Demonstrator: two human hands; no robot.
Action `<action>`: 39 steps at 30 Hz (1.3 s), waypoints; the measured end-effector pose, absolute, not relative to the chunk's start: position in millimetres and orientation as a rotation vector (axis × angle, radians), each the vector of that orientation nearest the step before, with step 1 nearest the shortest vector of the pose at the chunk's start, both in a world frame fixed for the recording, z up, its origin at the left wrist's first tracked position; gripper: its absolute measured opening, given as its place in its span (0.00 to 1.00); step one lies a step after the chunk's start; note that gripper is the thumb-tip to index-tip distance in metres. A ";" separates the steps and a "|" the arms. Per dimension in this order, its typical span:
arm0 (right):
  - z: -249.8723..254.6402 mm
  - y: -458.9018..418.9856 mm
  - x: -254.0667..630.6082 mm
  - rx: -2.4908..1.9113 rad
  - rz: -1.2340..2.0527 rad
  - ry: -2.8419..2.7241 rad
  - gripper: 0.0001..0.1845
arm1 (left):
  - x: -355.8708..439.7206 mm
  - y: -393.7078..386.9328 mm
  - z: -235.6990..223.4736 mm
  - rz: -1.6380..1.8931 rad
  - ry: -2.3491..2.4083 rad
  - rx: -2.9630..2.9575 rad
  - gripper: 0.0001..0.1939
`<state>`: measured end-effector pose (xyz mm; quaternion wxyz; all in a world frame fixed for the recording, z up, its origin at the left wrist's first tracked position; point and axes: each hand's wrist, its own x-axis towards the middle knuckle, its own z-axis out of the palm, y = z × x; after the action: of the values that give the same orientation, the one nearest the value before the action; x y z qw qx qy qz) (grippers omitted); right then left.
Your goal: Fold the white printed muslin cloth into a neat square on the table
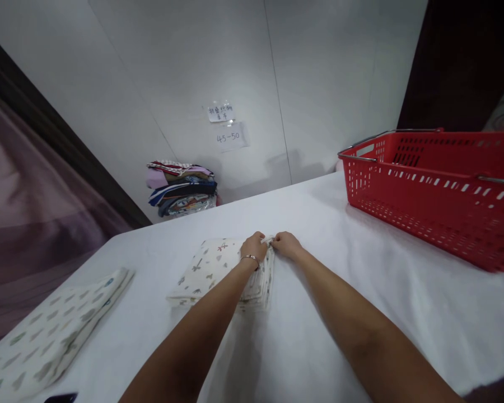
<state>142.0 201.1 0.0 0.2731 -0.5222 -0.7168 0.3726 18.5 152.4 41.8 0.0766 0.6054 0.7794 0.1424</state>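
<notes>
A folded white cloth (214, 268) with small leafy pictures lies flat on the white table cover (319, 319). Its two o'clock corner is a bit bunched up, and that corner sits right between the fingers of both hands. The left hand (253, 246) rests on top of the cloth, just on the nine o'clock side of the bunched corner. Its fingers are bent, but I cannot tell if they pinch the cloth. The right hand (286, 244) is on the three o'clock side, with its thumb and fingers pinching the corner's edge. A thin bracelet (250, 257) is on the left wrist.

From the cloth, another folded cloth (54, 330) lies at eight o'clock, well apart. A pile of clothes (185, 187) is at eleven o'clock. Two paper notes (232, 136) stick to the wall (319, 73) at twelve o'clock. A big red basket (420, 196) sits at two o'clock.
</notes>
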 end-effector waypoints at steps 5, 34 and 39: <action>-1.1 201.8 144.1 -1.361 1.115 -1.992 0.06 | 17.9 152.7 40.2 0.461 2.351 1.795 0.14; -5.3 205.7 140.0 -1.438 1.047 -1.886 0.05 | 17.3 150.3 36.7 0.537 2.359 1.828 0.12; -3.6 204.7 140.5 -1.475 0.961 -1.838 0.12 | 17.7 149.9 36.6 0.539 2.350 1.836 0.12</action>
<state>140.5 204.7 -3.6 0.2938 -0.5541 -0.6903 0.3608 17.7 149.9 36.6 0.0556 0.6049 0.7743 0.1776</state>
